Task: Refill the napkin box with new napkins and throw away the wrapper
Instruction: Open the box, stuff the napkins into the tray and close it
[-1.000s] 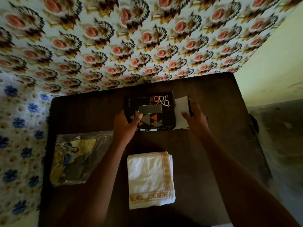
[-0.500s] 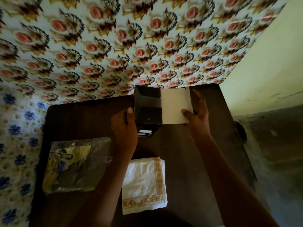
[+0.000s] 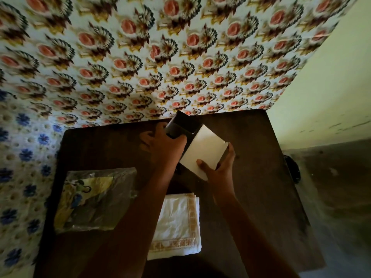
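Note:
The black napkin box (image 3: pixel 180 125) is lifted off the dark table (image 3: pixel 261 167) and tilted, with its open end turned toward me. My left hand (image 3: pixel 162 147) grips the box body from the left. My right hand (image 3: pixel 218 171) holds the box's white inner flap (image 3: pixel 202 151), folded outward to the right. A stack of white napkins (image 3: pixel 176 223) with an orange patterned border lies flat on the table below my hands. The clear plastic wrapper (image 3: pixel 94 199) with a yellow printed label lies crumpled at the table's left side.
The table stands against a wall with a rose-patterned covering (image 3: pixel 160 57); a blue-flowered covering (image 3: pixel 20 157) is at the left. A plain pale wall (image 3: pixel 331 87) and dark floor (image 3: pixel 341 187) lie to the right. A dark round object (image 3: pixel 293 169) sits at the table's right edge.
The box went from lying flat with its printed top up to being raised and tilted. Its white flap swung open to the right, and both hands shifted with it.

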A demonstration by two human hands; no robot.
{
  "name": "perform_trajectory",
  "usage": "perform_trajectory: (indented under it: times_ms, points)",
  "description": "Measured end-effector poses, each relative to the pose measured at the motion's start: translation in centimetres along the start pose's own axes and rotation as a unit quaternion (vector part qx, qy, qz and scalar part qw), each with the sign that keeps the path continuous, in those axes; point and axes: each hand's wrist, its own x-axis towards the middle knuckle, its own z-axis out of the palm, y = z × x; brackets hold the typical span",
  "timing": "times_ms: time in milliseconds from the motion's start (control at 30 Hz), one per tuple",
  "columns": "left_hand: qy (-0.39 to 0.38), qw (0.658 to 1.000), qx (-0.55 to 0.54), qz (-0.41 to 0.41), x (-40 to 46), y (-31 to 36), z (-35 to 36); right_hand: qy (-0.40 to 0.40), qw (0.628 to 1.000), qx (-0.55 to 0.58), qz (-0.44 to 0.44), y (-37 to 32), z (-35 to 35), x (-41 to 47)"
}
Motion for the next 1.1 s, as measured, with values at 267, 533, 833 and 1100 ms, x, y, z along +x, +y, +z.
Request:
perform_trajectory:
  times_ms: [267, 533, 833, 1100]
  points:
    - [-0.061, 0.976, -0.192, 0.081, 0.9, -0.6, -2.5, 0.037, 0.935, -0.326, -0.133, -1.4, -0.7, 2.0]
    - [0.002, 0.966, -0.194, 0.169, 2.3, -5.1, -3.0, -0.108, 0.704, -0.623, -0.323, -4.5, -0.7, 5.5]
    - [0.014, 0.959, 0.021, 0.283, -0.9, -5.8, -1.7, -0.116, 0.787, -0.533, -0.289, -5.4, -0.6, 6.0]
    - [-0.003, 0.954, 0.052, 0.295, -0.2, -6.9, -0.5, -0.091, 0.836, -0.495, -0.22, -4.0, -1.3, 6.0]
